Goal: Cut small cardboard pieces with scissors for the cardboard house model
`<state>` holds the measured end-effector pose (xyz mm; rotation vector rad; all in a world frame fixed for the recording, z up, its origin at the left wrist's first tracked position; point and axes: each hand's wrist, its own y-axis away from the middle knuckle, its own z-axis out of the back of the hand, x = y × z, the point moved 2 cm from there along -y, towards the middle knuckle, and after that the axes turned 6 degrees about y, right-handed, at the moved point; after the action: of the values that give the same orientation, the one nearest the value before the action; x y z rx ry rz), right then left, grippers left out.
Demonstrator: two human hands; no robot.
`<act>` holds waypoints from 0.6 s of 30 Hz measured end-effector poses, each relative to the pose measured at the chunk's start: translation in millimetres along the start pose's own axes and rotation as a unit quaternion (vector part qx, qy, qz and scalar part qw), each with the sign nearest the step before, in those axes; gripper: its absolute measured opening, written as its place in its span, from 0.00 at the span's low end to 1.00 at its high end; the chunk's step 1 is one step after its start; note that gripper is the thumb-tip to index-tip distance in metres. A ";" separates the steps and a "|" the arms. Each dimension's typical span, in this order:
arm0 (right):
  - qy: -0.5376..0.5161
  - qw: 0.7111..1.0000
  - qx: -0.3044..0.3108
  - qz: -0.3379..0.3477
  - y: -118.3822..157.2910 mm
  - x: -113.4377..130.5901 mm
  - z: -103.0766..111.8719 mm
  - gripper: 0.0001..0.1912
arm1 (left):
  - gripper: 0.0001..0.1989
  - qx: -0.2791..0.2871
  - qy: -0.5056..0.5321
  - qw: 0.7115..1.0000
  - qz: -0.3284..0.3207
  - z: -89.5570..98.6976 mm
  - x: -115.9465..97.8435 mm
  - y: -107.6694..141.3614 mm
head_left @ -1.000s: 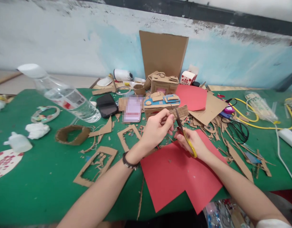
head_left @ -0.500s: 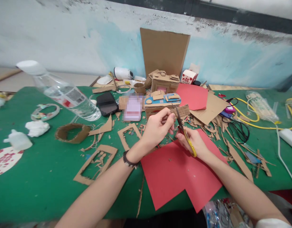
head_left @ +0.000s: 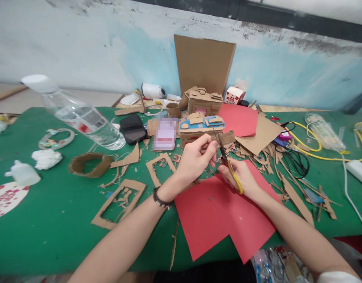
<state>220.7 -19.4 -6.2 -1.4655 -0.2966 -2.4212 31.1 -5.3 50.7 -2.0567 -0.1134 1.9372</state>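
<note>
My left hand [head_left: 198, 154] is closed, pinching a small strip of cardboard [head_left: 227, 138] that sticks out to the right behind the scissor blades. In my right hand [head_left: 238, 176] are scissors with yellow handles [head_left: 236, 179], their dark blades pointing up and away across the cardboard. My fingers hide part of the strip and of the handles. Beneath both hands lies a notched sheet of red paper [head_left: 216, 218]. Just beyond them stands a cardboard model camera with a blue top [head_left: 203, 122], and behind it another brown cardboard camera [head_left: 205, 103].
A tilted-looking water bottle [head_left: 81, 114] stands at left, near a cardboard ring [head_left: 90, 165]. Cut cardboard frames [head_left: 106, 223] lie left of my forearm. Cardboard scraps [head_left: 297, 200] and a yellow cable [head_left: 316, 148] spread on the right. A cardboard panel [head_left: 204, 63] leans on the wall.
</note>
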 end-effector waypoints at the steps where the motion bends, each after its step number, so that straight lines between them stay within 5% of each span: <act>1: -0.011 1.000 0.004 -0.003 0.5 0.4 -0.5 0.30 | 0.19 0.000 0.002 1.000 0.000 -0.2 -0.2 0.1; 18: -0.037 0.999 -0.001 0.018 1.7 2.9 -2.9 0.30 | 0.16 0.019 0.014 1.000 0.010 -5.0 -0.2 2.3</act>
<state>217.6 -22.4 -5.0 -1.5493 -0.2815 -2.3446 35.7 -8.4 50.4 -2.0678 -0.0481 1.9060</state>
